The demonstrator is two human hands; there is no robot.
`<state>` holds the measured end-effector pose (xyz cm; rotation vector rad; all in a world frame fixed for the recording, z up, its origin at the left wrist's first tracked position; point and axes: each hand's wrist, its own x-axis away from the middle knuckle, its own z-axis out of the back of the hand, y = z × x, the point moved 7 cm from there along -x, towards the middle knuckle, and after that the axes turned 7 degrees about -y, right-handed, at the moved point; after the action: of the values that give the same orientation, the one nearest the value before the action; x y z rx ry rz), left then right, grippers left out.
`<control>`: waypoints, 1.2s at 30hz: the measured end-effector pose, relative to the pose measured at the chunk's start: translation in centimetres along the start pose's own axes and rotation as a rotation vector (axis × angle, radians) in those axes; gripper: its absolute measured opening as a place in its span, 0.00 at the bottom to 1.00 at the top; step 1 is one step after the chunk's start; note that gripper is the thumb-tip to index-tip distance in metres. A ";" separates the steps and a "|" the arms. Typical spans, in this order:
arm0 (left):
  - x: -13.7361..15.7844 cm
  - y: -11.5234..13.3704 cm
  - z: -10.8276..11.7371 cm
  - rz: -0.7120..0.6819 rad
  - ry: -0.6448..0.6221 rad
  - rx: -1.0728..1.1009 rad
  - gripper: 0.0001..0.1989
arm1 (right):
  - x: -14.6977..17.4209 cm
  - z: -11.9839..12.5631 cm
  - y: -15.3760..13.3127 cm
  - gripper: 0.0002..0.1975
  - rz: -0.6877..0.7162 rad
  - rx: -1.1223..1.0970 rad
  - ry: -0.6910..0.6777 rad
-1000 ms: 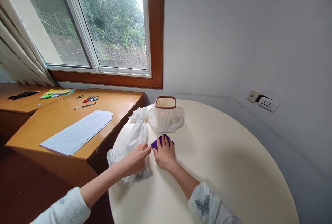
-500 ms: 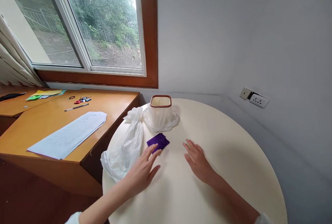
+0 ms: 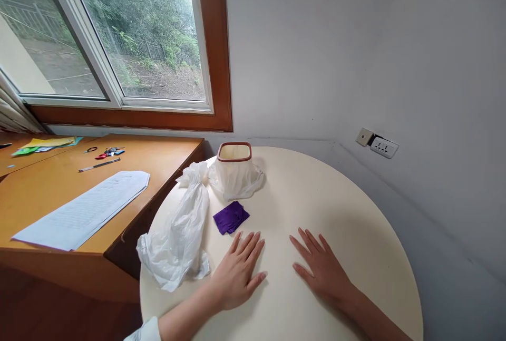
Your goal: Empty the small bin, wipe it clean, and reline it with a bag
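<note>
My left hand (image 3: 240,272) lies palm down on the round cream table (image 3: 284,183), fingers spread, holding nothing. Just beyond its fingertips is a folded purple cloth or paper piece (image 3: 231,217); its material I cannot tell. To the right, my right hand (image 3: 322,264) rests flat with fingers apart, also without anything in it. A crumpled white plastic bag (image 3: 179,235), gathered at its top, lies left of the purple piece. Behind stands a small bin (image 3: 234,175) with a brown rim, a translucent bag bunched around its outside.
A wooden desk (image 3: 169,156) adjoins on the left, bearing paper sheets (image 3: 87,209), a pen (image 3: 98,165), keys (image 3: 110,153) and coloured papers (image 3: 45,144). A wall socket (image 3: 384,147) is at the right. A window (image 3: 158,40) is at the back left.
My left hand has drawn back from over the purple piece and come down flat on the table. My right hand has lowered and spread its fingers. The view has shifted slightly right.
</note>
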<state>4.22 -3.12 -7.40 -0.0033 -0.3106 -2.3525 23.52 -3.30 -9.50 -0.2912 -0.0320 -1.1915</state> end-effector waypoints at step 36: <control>-0.1 0.1 0.6 0.028 0.030 0.067 0.30 | -0.1 -0.4 0.4 0.28 0.001 0.026 0.070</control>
<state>4.30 -2.92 -6.80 0.0594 -0.3716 -2.3112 23.78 -3.16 -10.03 -0.2263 0.0135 -1.1989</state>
